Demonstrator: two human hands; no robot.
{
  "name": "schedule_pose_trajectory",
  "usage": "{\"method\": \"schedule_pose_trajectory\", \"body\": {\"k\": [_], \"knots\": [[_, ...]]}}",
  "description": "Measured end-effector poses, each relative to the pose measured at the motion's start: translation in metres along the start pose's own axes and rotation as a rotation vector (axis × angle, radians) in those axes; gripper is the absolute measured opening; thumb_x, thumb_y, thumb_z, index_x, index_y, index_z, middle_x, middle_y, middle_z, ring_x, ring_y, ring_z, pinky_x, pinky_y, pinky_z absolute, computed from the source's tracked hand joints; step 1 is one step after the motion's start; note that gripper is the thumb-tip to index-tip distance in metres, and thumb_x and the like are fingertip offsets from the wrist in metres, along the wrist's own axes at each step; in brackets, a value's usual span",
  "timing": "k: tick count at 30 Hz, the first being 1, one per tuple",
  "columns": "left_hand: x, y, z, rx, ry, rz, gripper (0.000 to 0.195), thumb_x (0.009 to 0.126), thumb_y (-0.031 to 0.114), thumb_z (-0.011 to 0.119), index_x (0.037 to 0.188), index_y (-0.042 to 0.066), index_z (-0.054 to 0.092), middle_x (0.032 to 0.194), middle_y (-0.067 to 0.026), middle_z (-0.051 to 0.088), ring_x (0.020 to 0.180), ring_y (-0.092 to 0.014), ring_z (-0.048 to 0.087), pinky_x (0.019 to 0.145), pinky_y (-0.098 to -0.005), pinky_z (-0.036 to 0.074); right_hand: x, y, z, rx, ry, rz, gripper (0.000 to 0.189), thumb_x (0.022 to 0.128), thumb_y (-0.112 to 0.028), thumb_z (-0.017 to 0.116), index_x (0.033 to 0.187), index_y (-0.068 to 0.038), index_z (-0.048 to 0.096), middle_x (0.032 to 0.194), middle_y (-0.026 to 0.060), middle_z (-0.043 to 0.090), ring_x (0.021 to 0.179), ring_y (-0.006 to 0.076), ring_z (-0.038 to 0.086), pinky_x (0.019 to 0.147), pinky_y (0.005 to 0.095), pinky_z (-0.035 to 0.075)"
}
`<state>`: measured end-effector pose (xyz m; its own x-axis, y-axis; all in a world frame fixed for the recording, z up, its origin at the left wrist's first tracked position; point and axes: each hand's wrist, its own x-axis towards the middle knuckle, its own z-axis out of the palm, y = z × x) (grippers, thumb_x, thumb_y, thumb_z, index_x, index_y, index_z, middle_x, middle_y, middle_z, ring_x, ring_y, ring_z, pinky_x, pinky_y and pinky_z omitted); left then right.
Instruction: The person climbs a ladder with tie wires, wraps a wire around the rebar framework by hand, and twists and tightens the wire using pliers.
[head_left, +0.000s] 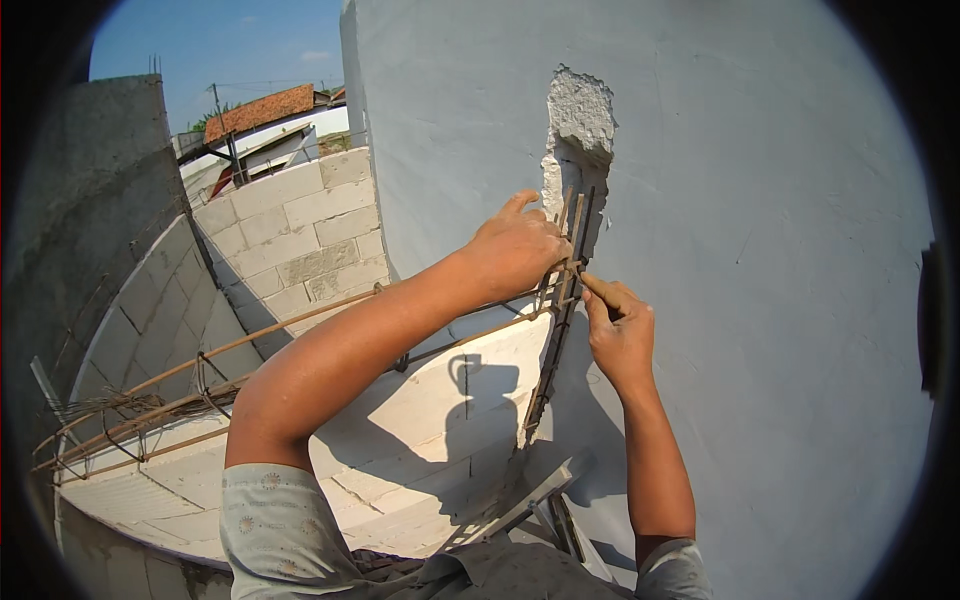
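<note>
A vertical cage of steel reinforcing bars (557, 341) stands in a slot chopped into a grey plastered wall (750, 247). There it meets a horizontal rebar cage (300, 319) that runs along the top of a white block wall (420, 405). My left hand (521, 244) is curled against the upright bars at the joint, its fingertips partly hidden behind them. From the other side, my right hand (622, 326) pinches what looks like a thin tie wire (576, 270) between thumb and forefinger. The wire's far end cannot be made out.
Loose binding wire (124, 405) lies on the horizontal cage at left. Below me is a metal ladder or stand (551, 499) against the walls. Another block wall (300, 232) and a dark rendered wall (90, 187) rise at left. Rough masonry (581, 105) shows above the bars.
</note>
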<state>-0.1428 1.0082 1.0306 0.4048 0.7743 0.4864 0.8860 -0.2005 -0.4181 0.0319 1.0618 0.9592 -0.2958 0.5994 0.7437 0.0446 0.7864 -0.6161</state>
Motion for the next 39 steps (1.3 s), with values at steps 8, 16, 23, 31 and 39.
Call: {"method": "schedule_pose_trajectory", "body": {"k": [8, 16, 23, 31, 39], "knots": [[-0.015, -0.009, -0.009, -0.125, 0.09, -0.096, 0.013, 0.081, 0.008, 0.053, 0.087, 0.004, 0.063, 0.079, -0.0096, 0.063, 0.08, -0.029, 0.063, 0.073, -0.0409, 0.049, -0.009, -0.007, -0.019, -0.203, 0.012, -0.187, 0.016, 0.088, -0.005, 0.062, 0.1, 0.001, 0.069, 0.065, 0.0098, 0.058, 0.055, 0.0129, 0.045, 0.053, 0.0273, 0.038], [-0.019, -0.015, -0.034, -0.073, 0.169, 0.135, 0.013, 0.079, 0.007, 0.052, 0.09, 0.004, 0.059, 0.078, -0.0086, 0.061, 0.078, -0.028, 0.063, 0.071, -0.0402, 0.049, -0.022, -0.027, -0.022, 0.102, -0.304, 0.013, 0.02, 0.092, -0.015, 0.06, 0.094, 0.003, 0.068, 0.058, 0.0013, 0.052, 0.049, 0.0086, 0.042, 0.045, 0.0239, 0.033], [-0.015, 0.002, -0.039, -0.074, 0.254, 0.228, 0.01, 0.08, 0.01, 0.054, 0.086, 0.004, 0.058, 0.073, -0.0087, 0.06, 0.072, -0.027, 0.064, 0.062, -0.0387, 0.052, -0.006, -0.017, -0.043, 0.314, 0.026, 0.309, 0.028, 0.095, -0.026, 0.058, 0.093, 0.0, 0.064, 0.052, -0.0075, 0.033, 0.042, 0.0017, 0.026, 0.035, 0.0211, 0.022], [-0.026, 0.013, -0.036, -0.141, 0.154, 0.139, 0.008, 0.082, 0.01, 0.054, 0.087, 0.004, 0.056, 0.077, -0.0109, 0.061, 0.075, -0.029, 0.065, 0.06, -0.0393, 0.054, -0.024, -0.03, -0.051, 0.402, 0.025, 0.293, 0.026, 0.096, -0.023, 0.058, 0.102, 0.002, 0.063, 0.053, -0.0073, 0.032, 0.041, 0.002, 0.026, 0.036, 0.0219, 0.021], [-0.02, 0.006, -0.059, -0.829, -0.238, -0.285, 0.026, 0.095, 0.023, 0.053, 0.087, 0.001, 0.064, 0.069, -0.0054, 0.06, 0.062, -0.017, 0.057, 0.052, -0.0296, 0.043, -0.028, -0.016, -0.03, -0.067, 0.129, 0.024, 0.017, 0.092, -0.004, 0.057, 0.103, 0.002, 0.068, 0.074, 0.0043, 0.064, 0.059, 0.0071, 0.05, 0.054, 0.0231, 0.041]]}}
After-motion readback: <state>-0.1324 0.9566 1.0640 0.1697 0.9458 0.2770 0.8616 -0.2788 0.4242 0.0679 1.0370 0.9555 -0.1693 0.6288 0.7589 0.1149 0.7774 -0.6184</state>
